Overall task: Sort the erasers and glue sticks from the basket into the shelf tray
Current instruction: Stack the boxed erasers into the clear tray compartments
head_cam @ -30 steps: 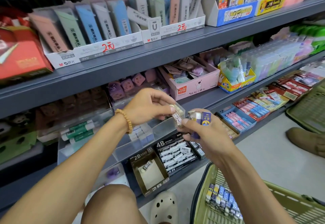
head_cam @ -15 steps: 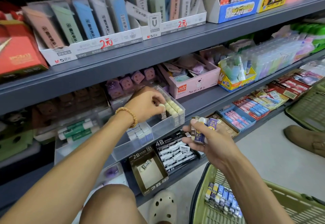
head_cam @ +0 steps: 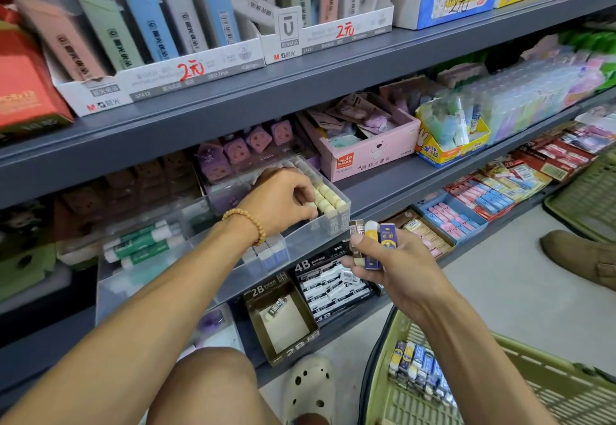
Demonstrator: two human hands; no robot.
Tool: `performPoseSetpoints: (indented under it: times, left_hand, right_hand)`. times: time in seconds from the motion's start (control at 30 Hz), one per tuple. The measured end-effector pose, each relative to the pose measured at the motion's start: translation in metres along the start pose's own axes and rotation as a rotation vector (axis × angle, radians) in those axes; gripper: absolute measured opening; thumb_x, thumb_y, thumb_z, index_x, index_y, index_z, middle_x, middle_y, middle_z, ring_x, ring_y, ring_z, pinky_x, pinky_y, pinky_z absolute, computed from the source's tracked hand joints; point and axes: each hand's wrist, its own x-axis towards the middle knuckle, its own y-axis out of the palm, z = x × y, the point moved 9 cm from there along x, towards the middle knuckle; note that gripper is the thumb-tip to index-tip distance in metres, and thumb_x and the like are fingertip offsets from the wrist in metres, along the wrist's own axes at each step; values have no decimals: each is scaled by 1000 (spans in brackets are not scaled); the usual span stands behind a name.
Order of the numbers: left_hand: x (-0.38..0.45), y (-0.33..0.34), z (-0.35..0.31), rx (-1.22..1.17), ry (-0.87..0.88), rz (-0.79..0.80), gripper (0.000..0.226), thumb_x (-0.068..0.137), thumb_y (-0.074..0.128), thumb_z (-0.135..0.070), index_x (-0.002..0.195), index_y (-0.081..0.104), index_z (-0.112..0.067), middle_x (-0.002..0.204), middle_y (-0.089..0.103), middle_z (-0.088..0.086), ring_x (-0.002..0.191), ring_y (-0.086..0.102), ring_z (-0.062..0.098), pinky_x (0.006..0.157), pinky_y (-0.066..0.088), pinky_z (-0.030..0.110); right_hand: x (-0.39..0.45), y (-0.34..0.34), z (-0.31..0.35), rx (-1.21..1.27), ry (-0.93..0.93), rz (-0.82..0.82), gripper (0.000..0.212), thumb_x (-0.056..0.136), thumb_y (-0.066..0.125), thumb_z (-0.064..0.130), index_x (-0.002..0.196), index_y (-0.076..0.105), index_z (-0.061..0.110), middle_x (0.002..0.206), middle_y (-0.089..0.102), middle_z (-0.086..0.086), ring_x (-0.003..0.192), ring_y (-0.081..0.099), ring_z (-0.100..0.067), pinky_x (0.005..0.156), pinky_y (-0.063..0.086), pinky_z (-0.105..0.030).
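Note:
A clear plastic shelf tray (head_cam: 300, 248) stands on the middle shelf, with a row of cream erasers (head_cam: 328, 201) along its right compartment. My left hand (head_cam: 283, 201) reaches into that compartment and pinches a cream eraser (head_cam: 309, 206) beside the row. My right hand (head_cam: 393, 264) hovers just in front of the tray and grips a small bunch of erasers (head_cam: 378, 241), blue, yellow and brown sleeved. The green basket (head_cam: 500, 388) sits at the lower right with several blue erasers (head_cam: 420, 371) lying in it. Green-and-white glue sticks (head_cam: 143, 244) lie on the shelf left of the tray.
Below the tray stand a 2B box (head_cam: 283, 321) and a 4B box (head_cam: 330, 284) of erasers. A pink box (head_cam: 363, 144) and a yellow box (head_cam: 450, 138) stand to the tray's right. My knee (head_cam: 206, 388), a white clog (head_cam: 311, 388) and another person's shoe (head_cam: 580, 258) are on the floor.
My left hand took a cream eraser from my right hand and carried it back into the tray's right compartment. My right hand stayed in place with its bunch.

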Motion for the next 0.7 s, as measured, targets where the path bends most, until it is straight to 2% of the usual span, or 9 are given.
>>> performPoseSetpoints:
  times: [0.2,0.27,0.37,0.47,0.53,0.6,0.7]
  left_hand:
    - [-4,-3,1,-45,-3,24,17,72,84,-18,82,70,-21,78,65,-10,66,58,2,66,51,14]
    - [-8,-10,2,-74,-20,-35,12,76,81,-26,82,70,-25,79,66,-11,66,59,3,64,50,15]
    - [-19,-18,-4,-180,-19,-135,7,80,76,-32,77,72,-27,75,70,-10,66,64,10,63,53,22]
    - [-31,-5,-19,-343,9,-67,12,73,83,-31,77,73,-26,72,71,0,66,65,25,63,55,34]
    - [-37,2,-26,-428,21,-24,21,66,88,-30,79,72,-29,73,71,1,59,60,18,63,54,32]
    - [-40,5,-31,-456,30,5,29,63,90,-26,84,71,-30,75,69,0,61,58,9,64,54,29]
    - [-40,2,-37,-484,7,20,29,68,87,-10,88,70,-23,78,66,0,64,60,8,65,54,22]
  right_hand:
    - [-2,1,5,-80,-38,20,7,91,68,12,86,64,9,68,66,0,71,73,-23,51,52,-20]
    - [-1,2,8,-76,-55,10,8,90,69,12,85,63,10,63,65,2,71,72,-24,49,51,-19]
    - [0,5,13,-42,-91,-13,7,90,69,13,85,65,10,60,64,1,70,71,-25,46,48,-18]
    - [2,8,20,-40,-130,-44,9,92,68,19,89,68,11,66,67,-1,66,69,-19,44,44,-17]
    - [3,11,24,-85,-159,-69,16,93,68,24,90,70,9,67,67,-1,61,65,-14,44,41,-18]
    - [3,13,29,-113,-194,-89,20,93,67,26,82,67,10,61,61,3,55,57,-9,44,39,-19]
    - [2,17,34,-77,-213,-87,21,92,68,25,77,64,11,59,60,3,54,55,-8,45,41,-19]
